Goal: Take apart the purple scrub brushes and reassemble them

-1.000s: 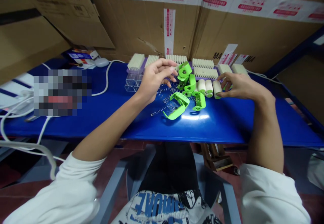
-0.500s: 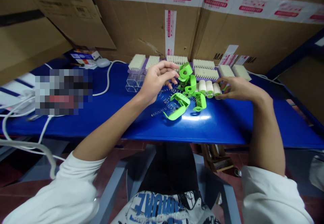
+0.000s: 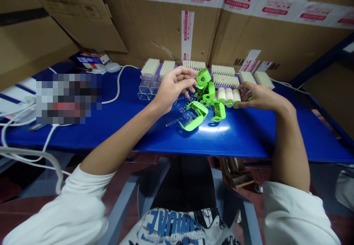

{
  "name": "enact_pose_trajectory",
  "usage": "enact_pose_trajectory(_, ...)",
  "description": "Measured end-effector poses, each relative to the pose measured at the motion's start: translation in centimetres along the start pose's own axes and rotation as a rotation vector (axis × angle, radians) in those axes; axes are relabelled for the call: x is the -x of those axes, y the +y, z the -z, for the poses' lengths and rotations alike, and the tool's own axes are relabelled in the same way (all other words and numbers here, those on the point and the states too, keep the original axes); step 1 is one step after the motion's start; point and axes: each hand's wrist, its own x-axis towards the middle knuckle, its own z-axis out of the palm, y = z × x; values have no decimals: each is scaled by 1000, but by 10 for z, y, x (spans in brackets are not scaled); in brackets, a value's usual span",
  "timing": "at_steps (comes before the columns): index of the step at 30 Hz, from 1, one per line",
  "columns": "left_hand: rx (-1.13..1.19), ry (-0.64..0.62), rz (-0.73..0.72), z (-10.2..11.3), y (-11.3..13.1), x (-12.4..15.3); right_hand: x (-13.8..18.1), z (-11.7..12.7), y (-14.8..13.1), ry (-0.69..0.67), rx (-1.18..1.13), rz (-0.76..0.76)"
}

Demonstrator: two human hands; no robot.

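My left hand (image 3: 174,88) is curled, with thumb and index fingertips at the left edge of a green plastic bracket (image 3: 204,78) with a round hole. That bracket tops a small pile of similar pieces. Below it lie another green bracket (image 3: 209,92), one more to the right (image 3: 218,111) and a larger curved green piece (image 3: 193,121). Thin metal springs (image 3: 173,122) are strewn left of them. My right hand (image 3: 257,96) bends around a mostly hidden piece whose green end shows between the fingers, beside a row of white rollers (image 3: 229,95) with green ends.
Blocks of upright cream pegs in purple holders (image 3: 225,80) line the back, against a cardboard wall (image 3: 155,27). A clear compartment box (image 3: 146,90) stands left of my left hand. White cables (image 3: 118,86) and a blurred-out area occupy the blue table's (image 3: 116,127) left side.
My right hand has shifted very slightly, and more of the nearest roller shows beside it. My left hand and the green pieces look unchanged.
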Motion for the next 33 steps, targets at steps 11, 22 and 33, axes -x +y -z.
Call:
enact_pose_trajectory(11, 14, 1, 2, 0, 2, 0, 5, 10, 42, 572, -99, -174)
enact_pose_trajectory(22, 15, 27, -12, -1, 0, 0, -11, -16, 13, 529, 125, -349)
enact_pose_trajectory(33, 34, 90, -55, 0, -4, -4, -18, -29, 13, 512, 192, -356)
